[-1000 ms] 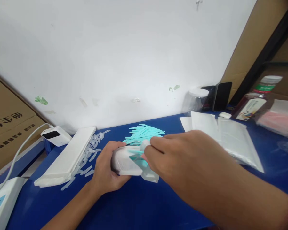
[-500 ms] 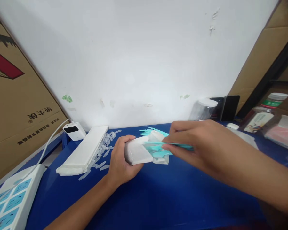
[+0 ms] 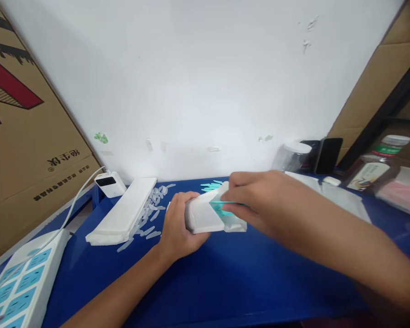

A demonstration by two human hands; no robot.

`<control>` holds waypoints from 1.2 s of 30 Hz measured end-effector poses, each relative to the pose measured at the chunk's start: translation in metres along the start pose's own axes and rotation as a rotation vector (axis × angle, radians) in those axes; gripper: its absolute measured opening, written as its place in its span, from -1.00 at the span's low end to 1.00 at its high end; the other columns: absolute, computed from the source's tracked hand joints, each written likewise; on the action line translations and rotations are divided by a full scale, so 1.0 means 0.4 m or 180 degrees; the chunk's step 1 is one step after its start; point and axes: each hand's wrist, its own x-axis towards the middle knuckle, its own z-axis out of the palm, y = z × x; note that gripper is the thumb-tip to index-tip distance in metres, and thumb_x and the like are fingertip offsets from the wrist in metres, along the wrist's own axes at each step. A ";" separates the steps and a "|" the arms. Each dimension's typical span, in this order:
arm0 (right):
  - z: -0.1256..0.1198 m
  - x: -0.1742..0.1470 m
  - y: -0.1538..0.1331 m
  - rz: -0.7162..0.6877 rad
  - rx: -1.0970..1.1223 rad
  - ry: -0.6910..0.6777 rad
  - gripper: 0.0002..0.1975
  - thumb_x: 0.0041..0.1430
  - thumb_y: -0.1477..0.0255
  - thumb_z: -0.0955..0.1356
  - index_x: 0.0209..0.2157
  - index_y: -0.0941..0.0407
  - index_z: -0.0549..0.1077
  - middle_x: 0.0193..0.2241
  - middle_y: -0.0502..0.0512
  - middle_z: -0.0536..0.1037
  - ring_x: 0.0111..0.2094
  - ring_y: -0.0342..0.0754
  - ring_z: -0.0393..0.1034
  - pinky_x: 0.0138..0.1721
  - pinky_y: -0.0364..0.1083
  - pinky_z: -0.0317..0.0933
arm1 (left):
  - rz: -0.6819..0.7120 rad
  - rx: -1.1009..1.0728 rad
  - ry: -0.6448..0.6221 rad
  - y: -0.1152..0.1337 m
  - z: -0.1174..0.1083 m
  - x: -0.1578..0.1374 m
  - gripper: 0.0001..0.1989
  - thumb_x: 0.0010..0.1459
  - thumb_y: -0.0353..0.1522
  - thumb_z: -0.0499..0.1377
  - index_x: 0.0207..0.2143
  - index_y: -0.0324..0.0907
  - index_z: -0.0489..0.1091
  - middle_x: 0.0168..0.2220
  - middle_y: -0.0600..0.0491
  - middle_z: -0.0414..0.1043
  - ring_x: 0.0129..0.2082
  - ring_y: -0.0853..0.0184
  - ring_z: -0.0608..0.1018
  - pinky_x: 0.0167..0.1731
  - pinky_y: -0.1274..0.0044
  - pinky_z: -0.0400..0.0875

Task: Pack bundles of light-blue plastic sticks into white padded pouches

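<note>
My left hand point(image 3: 178, 230) is wrapped round a small white paper box point(image 3: 203, 216), held tilted above the blue table with its open end to the right. Flaps spread from that end. Flat turquoise sticks point(image 3: 219, 208) show inside the opening. My right hand point(image 3: 256, 193) pinches a thin turquoise stick at the mouth of the box, fingertips right at the opening; most of the stick is hidden by the fingers and the flaps. Behind the box, more turquoise sticks point(image 3: 212, 186) lie on the table.
Pale translucent strips point(image 3: 152, 214) lie scattered left of the box, beside a long white packet point(image 3: 125, 212). A power strip point(image 3: 23, 282) and white device point(image 3: 110, 183) are at left. A lidded jar point(image 3: 294, 157), black phone point(image 3: 328, 155) and bottle point(image 3: 374, 164) stand at right.
My right hand has moved left, closer to the box, and the stick it holds now sits further into the opening. The left hand still grips the box. The view has shifted slightly.
</note>
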 end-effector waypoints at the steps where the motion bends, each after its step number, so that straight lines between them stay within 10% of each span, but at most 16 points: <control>1: 0.008 0.013 -0.006 -0.0014 0.0039 -0.0006 -0.79 0.38 0.48 0.39 -0.37 0.11 0.63 -0.38 0.12 0.59 -0.43 -0.06 0.43 -0.38 -0.06 0.13 | -0.0017 -0.0014 -0.0012 0.002 0.001 -0.001 -0.32 -0.02 -0.35 0.37 0.16 -0.08 0.24 -0.05 -0.05 0.46 -0.12 0.08 0.57 -0.12 0.29 0.49; 14: 0.058 0.143 -0.068 -0.0557 -0.0059 0.0764 -0.80 0.40 0.56 0.25 -0.23 0.21 0.52 -0.25 0.21 0.54 -0.21 0.06 0.35 -0.18 0.00 0.20 | -0.0287 -0.0147 0.0440 0.007 -0.008 0.014 -0.34 0.14 -0.34 0.36 0.23 -0.13 0.18 0.05 -0.13 0.43 0.01 0.05 0.56 -0.03 0.26 0.48; 22: 0.044 0.200 -0.058 -0.0693 0.0566 0.0412 -0.66 0.59 0.26 0.18 0.05 0.16 0.46 0.01 0.23 0.58 0.03 0.11 0.41 0.06 0.11 0.24 | -0.0317 -0.0310 0.0107 -0.005 0.000 0.005 -0.40 0.20 -0.32 0.31 0.26 -0.13 0.25 0.03 -0.15 0.50 -0.03 0.00 0.58 -0.10 0.24 0.51; 28: -0.049 0.128 -0.018 -0.0121 0.1164 0.1882 -0.67 0.57 0.22 0.22 -0.05 0.08 0.54 -0.09 0.08 0.64 -0.02 0.02 0.51 0.03 0.02 0.34 | -0.0841 -0.0785 0.0997 0.030 -0.052 0.040 -0.65 0.44 -0.21 0.15 0.18 -0.13 0.28 -0.05 -0.05 0.46 -0.04 0.14 0.54 -0.05 0.33 0.48; 36: 0.151 0.067 -0.050 0.0658 0.1508 0.0472 -0.69 0.32 0.22 0.45 -0.04 0.13 0.48 -0.33 0.08 0.63 -0.37 0.01 0.50 -0.34 -0.04 0.33 | -0.0608 -0.0879 0.0314 0.065 -0.008 0.002 -0.03 0.09 -0.26 0.43 0.42 -0.11 -0.01 0.26 -0.26 0.28 0.23 -0.10 0.44 0.17 0.10 0.42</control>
